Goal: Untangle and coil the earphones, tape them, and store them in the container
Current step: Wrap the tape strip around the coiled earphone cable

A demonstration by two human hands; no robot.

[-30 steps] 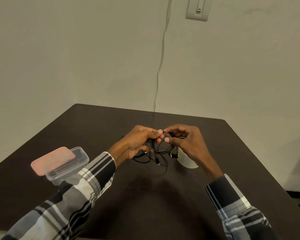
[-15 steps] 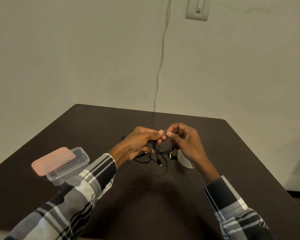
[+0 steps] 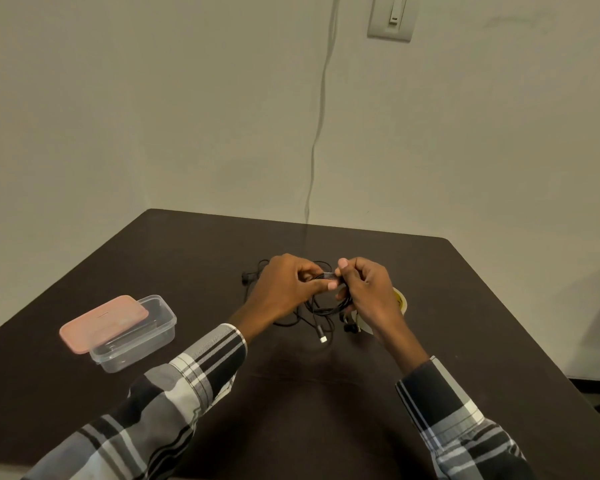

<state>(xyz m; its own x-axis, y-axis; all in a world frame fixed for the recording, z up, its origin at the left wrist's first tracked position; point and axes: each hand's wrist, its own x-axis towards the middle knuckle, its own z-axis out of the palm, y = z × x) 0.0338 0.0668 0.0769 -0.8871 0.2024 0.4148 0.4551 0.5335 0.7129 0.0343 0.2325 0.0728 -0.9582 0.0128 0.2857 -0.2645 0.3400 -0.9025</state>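
Black earphones (image 3: pixel 321 308) hang as a loose coil between my hands above the dark table (image 3: pixel 326 393). My left hand (image 3: pixel 286 287) pinches the top of the coil with thumb and fingers. My right hand (image 3: pixel 368 289) pinches the same bundle from the right, thumb up. The plug end (image 3: pixel 323 339) dangles down to the table. More black cable (image 3: pixel 253 273) lies behind my left hand. A roll of tape (image 3: pixel 400 303) sits on the table, mostly hidden by my right hand. The clear container (image 3: pixel 136 336) stands at the left, its pink lid (image 3: pixel 103 322) lying askew on top.
A thin wire (image 3: pixel 317 140) runs down the wall to the table's back edge. A light switch (image 3: pixel 390 17) is on the wall above. The table's right edge drops to a floor at the far right.
Both hands have shifted slightly and kept pinching the coil's top. My right thumb has lifted higher. The coil hangs in about the same place.
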